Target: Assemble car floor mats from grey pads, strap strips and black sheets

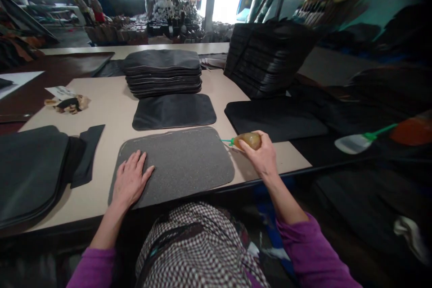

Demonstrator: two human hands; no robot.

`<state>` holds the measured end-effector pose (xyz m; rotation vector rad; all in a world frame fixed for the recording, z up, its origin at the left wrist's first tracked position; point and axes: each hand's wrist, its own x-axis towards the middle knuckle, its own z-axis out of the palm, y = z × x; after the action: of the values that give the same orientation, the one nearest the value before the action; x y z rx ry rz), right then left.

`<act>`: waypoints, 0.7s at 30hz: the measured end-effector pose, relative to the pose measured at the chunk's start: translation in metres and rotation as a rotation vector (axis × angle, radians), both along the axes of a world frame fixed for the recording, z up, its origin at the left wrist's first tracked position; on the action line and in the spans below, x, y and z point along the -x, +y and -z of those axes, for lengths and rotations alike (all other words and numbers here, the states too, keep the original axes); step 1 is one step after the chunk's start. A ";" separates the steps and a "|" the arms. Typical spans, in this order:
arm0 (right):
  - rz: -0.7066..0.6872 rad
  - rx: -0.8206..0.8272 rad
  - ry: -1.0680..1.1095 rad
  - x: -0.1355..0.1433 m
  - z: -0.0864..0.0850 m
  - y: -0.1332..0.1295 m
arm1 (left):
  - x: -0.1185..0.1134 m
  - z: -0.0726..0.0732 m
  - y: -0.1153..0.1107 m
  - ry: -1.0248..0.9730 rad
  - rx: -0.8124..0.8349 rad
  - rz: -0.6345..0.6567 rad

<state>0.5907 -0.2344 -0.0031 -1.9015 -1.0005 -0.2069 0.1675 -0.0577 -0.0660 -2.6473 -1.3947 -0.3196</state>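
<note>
A grey panel with rounded corners (189,162) lies flat at the table's front edge, a thin pale line running along its far edge. My left hand (132,177) rests on the panel's left part, fingers spread and palm down. In my right hand (261,153) is a squeeze bottle of amber liquid (248,141), tipped on its side with its thin green nozzle pointing left. The nozzle tip is at the panel's right edge; whether it touches cannot be made out. Just beyond the panel lies a single black panel (174,111).
A stack of black panels (164,72) stands farther back, and a taller black stack (263,58) at back right. More dark panels (30,166) lie at left beside a black strip (88,155). Another green-nozzled bottle (354,143) is at right. Crumpled scraps (69,102) lie back left.
</note>
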 end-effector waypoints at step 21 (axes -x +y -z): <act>-0.694 0.263 0.828 0.172 -0.029 0.029 | 0.080 -0.066 0.033 -0.397 0.421 0.128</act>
<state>0.4186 -0.2050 0.0259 -1.4971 -1.0387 1.0673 0.0877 -0.0243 -0.0001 -3.1564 -1.5453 -0.6637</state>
